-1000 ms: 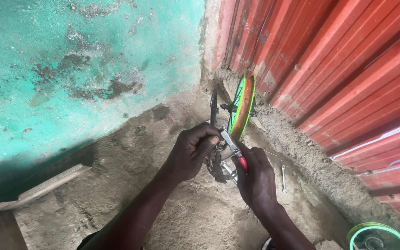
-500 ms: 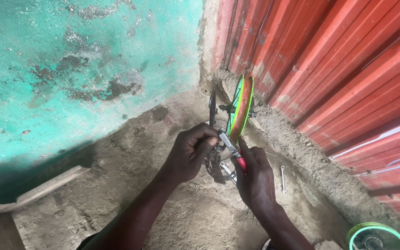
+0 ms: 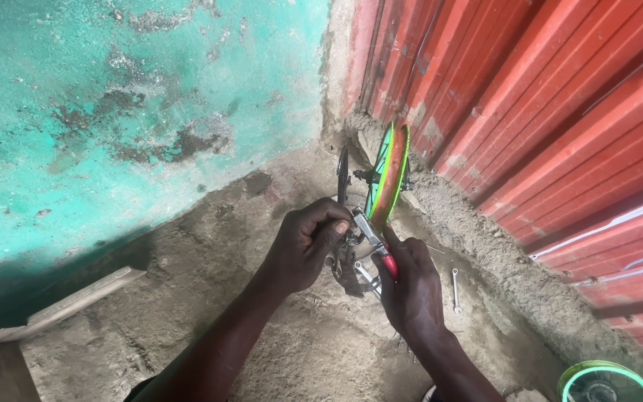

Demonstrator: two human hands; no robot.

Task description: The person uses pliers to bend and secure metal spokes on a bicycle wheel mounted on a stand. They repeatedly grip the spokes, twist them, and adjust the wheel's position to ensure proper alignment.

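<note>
The left hand [image 3: 308, 249] covers the metal part it grips, so what that part is cannot be told. The right hand [image 3: 409, 286] hides most of the red-handled tool [image 3: 378, 244]; only its metal head and a strip of red show. The small wheel [image 3: 388, 173] stands edge-on, its lower rim lost behind both hands. A second green-rimmed wheel [image 3: 610, 381] is cut off by the bottom edge. The wooden plank [image 3: 53, 305] runs off the left edge.
</note>
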